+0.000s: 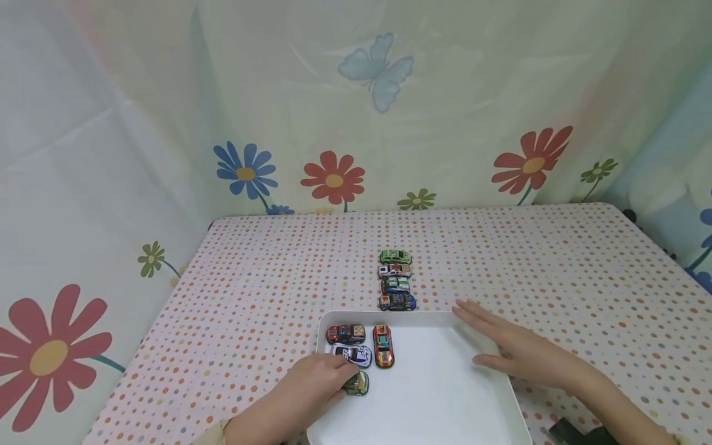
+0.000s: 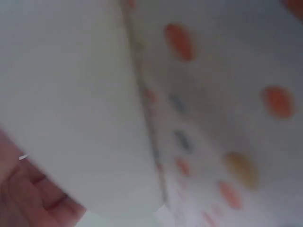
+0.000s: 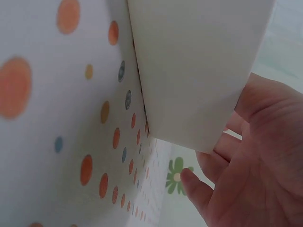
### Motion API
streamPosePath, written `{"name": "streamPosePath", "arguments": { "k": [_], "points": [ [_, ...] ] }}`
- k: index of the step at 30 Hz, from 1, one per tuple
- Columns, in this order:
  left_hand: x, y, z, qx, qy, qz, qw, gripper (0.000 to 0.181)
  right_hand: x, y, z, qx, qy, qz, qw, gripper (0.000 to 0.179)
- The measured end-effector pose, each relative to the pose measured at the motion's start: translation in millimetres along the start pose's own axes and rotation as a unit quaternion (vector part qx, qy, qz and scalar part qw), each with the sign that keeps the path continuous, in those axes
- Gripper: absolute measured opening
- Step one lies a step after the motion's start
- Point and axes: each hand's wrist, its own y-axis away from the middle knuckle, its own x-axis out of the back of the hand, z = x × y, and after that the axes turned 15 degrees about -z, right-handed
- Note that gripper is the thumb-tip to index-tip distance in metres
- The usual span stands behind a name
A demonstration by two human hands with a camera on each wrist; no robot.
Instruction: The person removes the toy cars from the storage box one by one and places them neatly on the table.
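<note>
- The head view alone shows the toy cars, eight counted: four inside the white tray at lower centre, four in a column just above its far rim.
- The left hand, left of lower centre, curls its fingers over the left end of the dark green car, pinching it in the tray's left half; the fingertips are partly hidden.
- That car's long axis runs roughly left to right; I cannot tell its front from its rear.
- Just above it, the white-and-blue car lies left to right, slightly tilted; above that, at the tray's upper left, the red-and-black car lies the same way.
- The red-and-yellow car, right of those two, points up and down the frame.
- The outer four all lie left to right: from the top, light green car, white-and-red car, green-and-blue car, dark blue car.
- The right hand rests at the tray's upper right corner, fingers extended, thumb apart, clamped on nothing.
- Both wrist views show the tray's outer wall from close by, above the dotted cloth; the right one also shows that hand's palm side.
</note>
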Motion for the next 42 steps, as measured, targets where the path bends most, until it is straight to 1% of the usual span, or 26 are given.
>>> {"name": "streamPosePath", "arguments": {
  "k": [1,3,5,6,8,11,13,15,18,21,24,27,30,34,37,39,42],
  "points": [
    [2.6,0.3,-0.6,-0.007,0.028,-0.001,0.9996,0.028,-0.2,0.2,-0.3,0.001,-0.001,0.001,1.0,0.077],
    [12.1,0.5,-3.3,-0.016,0.092,0.002,0.9957,0.03,-0.5,0.6,-0.9,0.001,-0.002,0.002,1.0,0.078],
    [25.9,-0.9,-8.6,-0.012,0.153,0.013,0.9881,0.034,-0.7,0.9,-1.1,0.002,-0.001,0.003,1.0,0.079],
    [33.7,-2.8,-12.6,-0.008,0.17,0.023,0.9851,0.036,-0.7,1.1,-0.9,0.002,0.001,0.004,1.0,0.079],
    [48.5,-8.6,-24.4,0.004,0.187,0.046,0.9813,0.038,-0.7,1.6,-0.6,0.003,0.005,0.006,1.0,0.079],
    [62.6,-21.8,-49.7,0.02,0.173,0.069,0.9822,0.039,-1.5,1.8,-0.1,0.009,0.007,0.011,0.9999,0.078],
    [65.5,-32.8,-69.4,0.03,0.161,0.076,0.9836,0.039,-2.1,1.5,0.2,0.013,0.004,0.012,0.9998,0.077],
    [64.5,-43.9,-87.9,0.038,0.158,0.068,0.9844,0.038,-2.9,1.0,0.6,0.015,0.001,0.009,0.9998,0.077],
    [57.0,-58.7,-109.9,0.042,0.177,0.044,0.9823,0.036,-5.1,0.4,0.9,0.021,-0.002,0.005,0.9998,0.077],
    [45.6,-72.1,-123.0,0.027,0.201,0.008,0.9793,0.036,-6.9,1.9,0.8,0.024,0.002,0.006,0.9997,0.077],
    [36.2,-84.1,-128.2,0.005,0.208,-0.023,0.9779,0.035,-6.7,4.4,0.4,0.028,0.006,0.012,0.9995,0.077],
    [32.6,-93.6,-127.8,-0.006,0.195,-0.041,0.9798,0.034,-4.3,6.3,0.2,0.024,0.007,0.015,0.9996,0.078],
    [29.2,-95.1,-124.6,0.0,0.186,-0.056,0.981,0.034,-3.8,5.7,-0.9,0.021,0.006,0.014,0.9997,0.08],
    [24.2,-94.2,-119.6,0.01,0.181,-0.074,0.9806,0.036,-3.5,5.8,-2.0,0.023,0.002,0.016,0.9996,0.08],
    [20.7,-92.9,-116.6,0.013,0.176,-0.075,0.9814,0.038,-3.6,6.1,-2.5,0.025,0.001,0.015,0.9996,0.08],
    [19.2,-92.2,-115.5,0.01,0.174,-0.071,0.9821,0.037,-3.3,6.0,-2.9,0.023,0.0,0.014,0.9997,0.08],
    [17.3,-91.6,-114.8,-0.003,0.173,-0.065,0.9828,0.034,-2.6,5.4,-3.9,0.014,-0.004,0.01,0.9998,0.08]
  ]
}}
